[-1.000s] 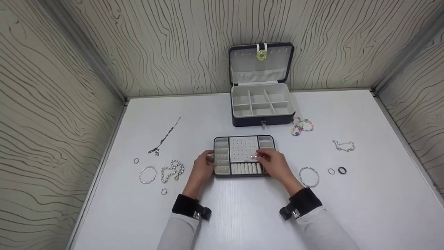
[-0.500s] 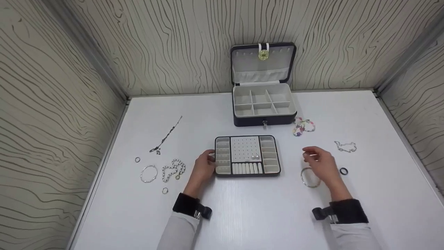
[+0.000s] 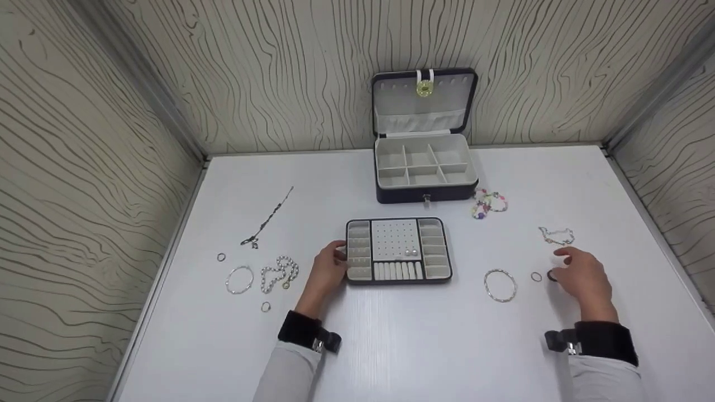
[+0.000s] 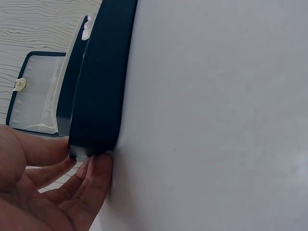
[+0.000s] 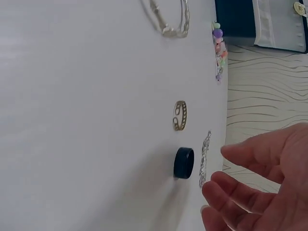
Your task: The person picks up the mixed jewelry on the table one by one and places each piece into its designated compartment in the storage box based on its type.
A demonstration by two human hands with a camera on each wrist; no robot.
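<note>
A dark-edged tray (image 3: 399,281) lies flat near the middle of the white table (image 3: 391,352), and the left hand (image 3: 328,271) grips its left end, thumb and bent fingers against the corner nearest the person. Two pearl studs (image 3: 410,253) sit at the near right of the tray's dotted panel, just beyond the row of padded ring rolls (image 3: 397,271). Well to the right, the right hand (image 3: 584,276) hangs just above a black ring (image 5: 184,163), thumb and fingers spread apart with nothing between them. The black ring stands on its edge on the table, and a thin openwork ring (image 5: 184,115) stands just left of it. A silvery chain bracelet (image 5: 204,159) lies on the far side of the black ring, and a pale bangle (image 3: 486,285) lies farther left, between the rings and the tray. Beyond the tray, an open jewelry box (image 3: 399,195) shows six compartments, with colorful beaded bracelets (image 3: 481,207) beside its near right corner. Left of the left hand lie a pearl necklace (image 3: 268,271), another bangle (image 3: 227,279), two small rings and, farther off, a dark chain (image 3: 271,216).
</note>
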